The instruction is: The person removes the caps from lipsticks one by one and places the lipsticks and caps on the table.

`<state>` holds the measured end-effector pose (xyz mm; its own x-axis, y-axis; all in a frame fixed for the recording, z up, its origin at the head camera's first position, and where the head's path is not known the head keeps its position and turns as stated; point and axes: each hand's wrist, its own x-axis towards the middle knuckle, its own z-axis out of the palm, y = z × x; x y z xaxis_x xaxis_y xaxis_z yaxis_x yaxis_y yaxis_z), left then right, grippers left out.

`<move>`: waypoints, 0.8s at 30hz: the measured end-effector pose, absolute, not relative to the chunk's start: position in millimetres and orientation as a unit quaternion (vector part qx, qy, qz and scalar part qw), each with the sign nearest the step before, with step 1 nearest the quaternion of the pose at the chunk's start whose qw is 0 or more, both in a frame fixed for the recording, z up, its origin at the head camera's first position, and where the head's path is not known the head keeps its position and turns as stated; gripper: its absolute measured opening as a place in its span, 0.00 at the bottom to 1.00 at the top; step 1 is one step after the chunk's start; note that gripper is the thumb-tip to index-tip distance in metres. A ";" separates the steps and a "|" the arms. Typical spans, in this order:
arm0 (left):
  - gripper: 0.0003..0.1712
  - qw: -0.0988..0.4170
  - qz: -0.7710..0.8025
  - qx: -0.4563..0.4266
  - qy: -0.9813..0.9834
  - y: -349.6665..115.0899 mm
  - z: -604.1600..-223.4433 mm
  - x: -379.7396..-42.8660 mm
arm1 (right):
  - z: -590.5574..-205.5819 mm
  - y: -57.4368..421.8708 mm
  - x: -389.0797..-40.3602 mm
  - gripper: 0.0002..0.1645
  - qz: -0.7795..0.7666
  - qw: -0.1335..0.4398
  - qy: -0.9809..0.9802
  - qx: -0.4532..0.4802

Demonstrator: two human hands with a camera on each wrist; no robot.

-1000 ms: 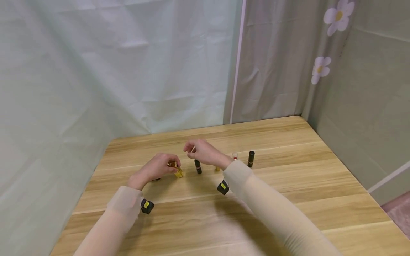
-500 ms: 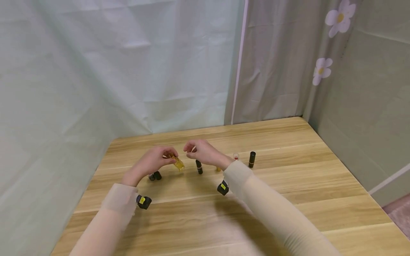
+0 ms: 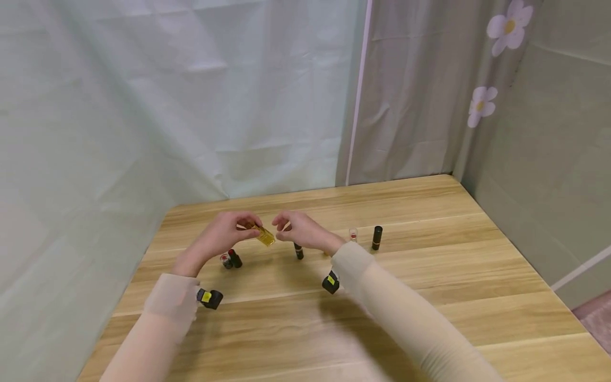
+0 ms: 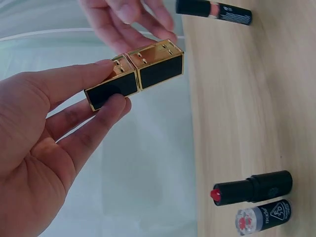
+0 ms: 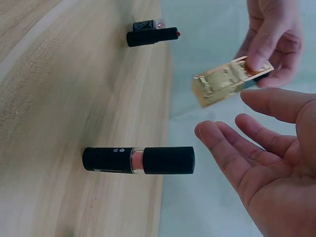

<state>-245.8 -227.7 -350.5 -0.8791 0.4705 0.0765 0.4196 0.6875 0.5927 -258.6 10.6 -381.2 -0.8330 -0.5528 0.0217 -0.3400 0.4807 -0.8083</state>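
My left hand (image 3: 224, 233) pinches a gold-and-black rectangular lipstick tube (image 4: 160, 71) between thumb and fingers, tilted above the table. Opposite it, my right hand (image 3: 305, 231) has its fingers spread and loosely bent, apart from the tube in the right wrist view. Below the right hand stands a black lipstick tube (image 5: 111, 159) with a pinkish band around its middle. Near the left wrist, an uncapped black lipstick (image 4: 234, 192) with a red tip stands beside a clear-topped lipstick (image 4: 276, 216) with a dark, printed base.
A clear-topped tube (image 3: 353, 234) with red inside and a black tube (image 3: 377, 237) stand to the right on the wooden table (image 3: 286, 329). Something yellowish is mostly hidden by the right wrist. Curtains (image 3: 281, 106) hang behind the table.
My left hand has lifted the gold-and-black lipstick tube off the table and drawn back slightly, uncovering the two lipsticks near its wrist. The right hand stays almost in place.
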 end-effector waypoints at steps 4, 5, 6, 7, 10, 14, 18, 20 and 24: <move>0.08 0.033 0.320 0.249 0.914 -225.9 -345.1 -243.5 | -382.6 9.6 -258.3 0.21 -0.437 0.123 0.850 -0.268; 0.09 0.030 0.320 0.250 0.913 -225.1 -343.6 -242.7 | -382.6 9.3 -258.0 0.21 -0.438 0.123 0.849 -0.268; 0.09 0.028 0.318 0.250 0.914 -224.2 -342.2 -242.0 | -382.7 9.0 -257.7 0.21 -0.438 0.122 0.849 -0.270; 0.09 0.025 0.317 0.251 0.914 -223.4 -341.0 -241.5 | -382.6 8.7 -257.6 0.21 -0.438 0.122 0.848 -0.271; 0.10 0.021 0.319 0.248 0.915 -221.4 -338.3 -240.8 | -382.5 7.6 -257.1 0.22 -0.441 0.118 0.846 -0.275; 0.10 0.016 0.328 0.246 0.912 -220.2 -336.7 -240.0 | -382.9 6.8 -256.1 0.21 -0.445 0.116 0.843 -0.279; 0.10 0.011 0.339 0.245 0.908 -219.1 -337.7 -239.5 | -384.3 8.7 -254.3 0.18 -0.464 0.120 0.834 -0.274; 0.10 0.007 0.344 0.245 0.906 -218.4 -338.8 -239.5 | -385.1 10.3 -253.7 0.17 -0.480 0.120 0.827 -0.267; 0.11 0.002 0.361 0.244 0.900 -217.0 -340.2 -239.1 | -386.5 12.6 -254.8 0.15 -0.507 0.102 0.817 -0.255</move>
